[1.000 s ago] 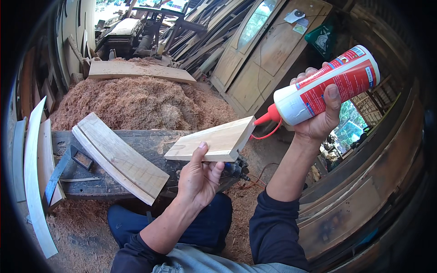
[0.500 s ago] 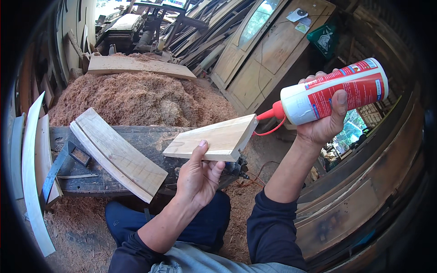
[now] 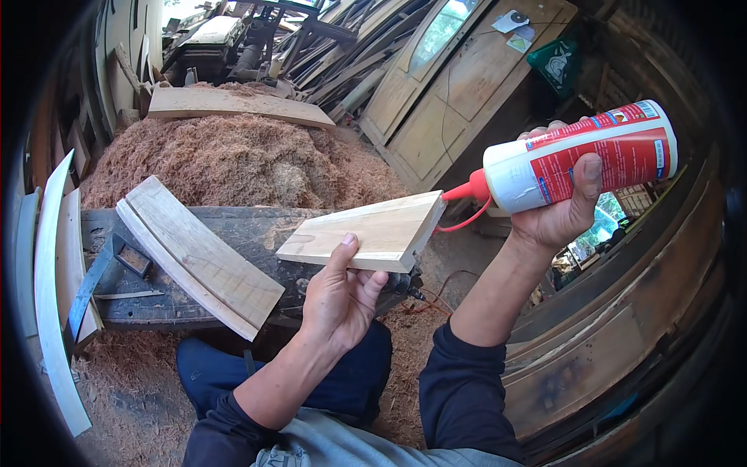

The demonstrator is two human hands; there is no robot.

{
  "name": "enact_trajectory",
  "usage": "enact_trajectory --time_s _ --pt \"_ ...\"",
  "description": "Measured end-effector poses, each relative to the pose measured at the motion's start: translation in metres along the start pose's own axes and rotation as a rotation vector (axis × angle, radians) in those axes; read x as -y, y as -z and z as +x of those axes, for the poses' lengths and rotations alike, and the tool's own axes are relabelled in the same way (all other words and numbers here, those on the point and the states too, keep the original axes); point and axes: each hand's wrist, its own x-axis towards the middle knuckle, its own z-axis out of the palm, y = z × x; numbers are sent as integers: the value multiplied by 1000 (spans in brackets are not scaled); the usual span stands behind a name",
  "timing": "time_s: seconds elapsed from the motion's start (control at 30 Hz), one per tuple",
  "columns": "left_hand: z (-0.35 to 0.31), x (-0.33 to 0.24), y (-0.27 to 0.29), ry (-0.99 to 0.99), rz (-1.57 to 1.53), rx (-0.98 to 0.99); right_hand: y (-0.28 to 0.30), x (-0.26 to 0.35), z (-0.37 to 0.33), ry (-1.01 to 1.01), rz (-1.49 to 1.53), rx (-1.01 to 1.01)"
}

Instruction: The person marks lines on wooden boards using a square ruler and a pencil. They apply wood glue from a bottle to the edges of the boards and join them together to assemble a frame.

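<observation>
My left hand (image 3: 341, 292) is closed round the lower edge of a pale wooden board (image 3: 362, 228), its thumb lying on the face. The board is tilted, with its right end raised. My right hand (image 3: 562, 204) grips a white and red glue bottle (image 3: 599, 156), held almost sideways with its base up to the right. The bottle's red nozzle (image 3: 467, 189) meets the upper corner of the board's right end; a red cap strap loops below it. Whether glue is coming out I cannot see. A curved wooden piece (image 3: 206, 253) with a stepped edge rests on the dark workbench (image 3: 233, 226).
On the bench's left lie a try square (image 3: 97, 284) and a thin wood sliver (image 3: 128, 295). Long curved strips (image 3: 53, 288) lean at the far left. Behind the bench rises a shavings heap (image 3: 210, 159) with a plank (image 3: 241, 105) on it. Boards (image 3: 607, 366) are stacked at right.
The bottle has shifted slightly right, its nozzle still at the board's end. The left hand keeps its grip on the board. The whole view has moved a little.
</observation>
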Motion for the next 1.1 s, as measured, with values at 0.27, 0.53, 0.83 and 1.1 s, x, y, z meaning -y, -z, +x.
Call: enact_trajectory --time_s 0.27,0.53,0.83,1.1 --pt "0 2 2 -8 -30 -8 -6 9 -15 -74 128 72" --pt "-2 5 2 -11 -11 -18 -4 14 -18 -31 60 78" --pt "1 11 -1 -36 9 5 2 14 -27 -48 236 175" --pt "-3 9 -1 -48 9 -13 1 17 -32 -50 298 283"
